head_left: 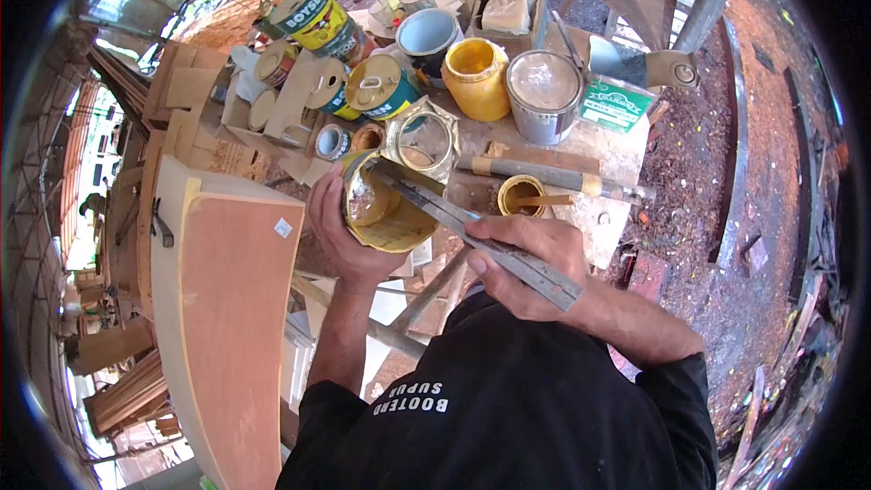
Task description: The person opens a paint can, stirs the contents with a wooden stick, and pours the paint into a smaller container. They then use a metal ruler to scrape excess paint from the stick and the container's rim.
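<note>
My left hand [341, 234] is wrapped round the outside of a yellow-rimmed can [399, 229], which is tilted so its open mouth and smeared inside show. My right hand [531, 263] grips a long flat grey stick [535, 277] between thumb and fingers. The stick's far end reaches over the can's upper rim. Just beyond the can is an open tin [425, 140] with a messy rim. Right of that, a small open tin [521, 195] of brownish-yellow stuff has a wooden stick [549, 200] across it.
Behind stand Boysen cans [318, 25], an open yellow jar [475, 80], a grey-filled can [544, 91] and a cardboard box [508, 0]. A taped bar [553, 178] lies on the table [610, 234]. A large wooden panel [238, 308] stands at the left.
</note>
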The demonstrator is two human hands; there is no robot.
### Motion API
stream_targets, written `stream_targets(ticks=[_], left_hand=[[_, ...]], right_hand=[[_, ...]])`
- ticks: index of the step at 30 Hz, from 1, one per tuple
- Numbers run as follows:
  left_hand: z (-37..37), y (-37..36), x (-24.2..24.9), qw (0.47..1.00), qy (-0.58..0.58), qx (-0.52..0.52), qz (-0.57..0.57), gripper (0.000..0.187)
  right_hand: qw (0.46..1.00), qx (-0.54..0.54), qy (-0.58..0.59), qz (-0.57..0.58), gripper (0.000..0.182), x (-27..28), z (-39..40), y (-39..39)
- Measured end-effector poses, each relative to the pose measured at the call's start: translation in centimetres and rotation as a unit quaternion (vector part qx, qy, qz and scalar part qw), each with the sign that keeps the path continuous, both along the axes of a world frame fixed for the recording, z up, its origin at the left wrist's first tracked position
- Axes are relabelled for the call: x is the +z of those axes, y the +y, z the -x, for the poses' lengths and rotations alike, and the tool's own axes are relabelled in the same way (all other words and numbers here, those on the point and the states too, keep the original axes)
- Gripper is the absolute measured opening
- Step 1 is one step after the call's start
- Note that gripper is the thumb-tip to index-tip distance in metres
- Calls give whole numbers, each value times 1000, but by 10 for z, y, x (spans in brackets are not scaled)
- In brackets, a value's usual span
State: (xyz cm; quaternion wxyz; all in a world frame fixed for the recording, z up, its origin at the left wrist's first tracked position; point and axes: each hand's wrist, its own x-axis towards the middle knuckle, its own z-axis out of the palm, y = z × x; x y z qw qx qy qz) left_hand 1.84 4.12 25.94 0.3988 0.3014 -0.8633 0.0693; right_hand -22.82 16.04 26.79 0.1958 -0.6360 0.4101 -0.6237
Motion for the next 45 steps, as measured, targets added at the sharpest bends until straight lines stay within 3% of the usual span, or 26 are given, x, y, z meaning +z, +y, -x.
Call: stream_targets(ticks=[10,16,23,28,32,35,40,45], left_hand=[[0,2,-2,1000,6,1,-6,126],[-2,3,0,1000,0,-4,-4,126],[-7,-2,2,1000,6,-11,17,126],[-10,-4,-1,999,24,-4,25,113],[-7,-4,-1,999,27,-7,33,112],[-6,1,1,1000,5,-16,14,125],[-8,-1,2,1000,8,-15,15,124],[-8,-1,6,1000,15,-17,19,118]], right_hand=[[997,10,-17,-75,24,14,11,6],[999,-33,-32,-15,24,12,3,-4],[999,15,-29,-35,23,11,2,2],[995,32,-64,-69,22,9,4,5],[999,-10,-29,-36,24,12,6,2],[1000,-25,10,14,24,12,3,-3],[989,-9,136,54,28,11,10,-8],[978,-26,176,107,30,18,16,-17]])
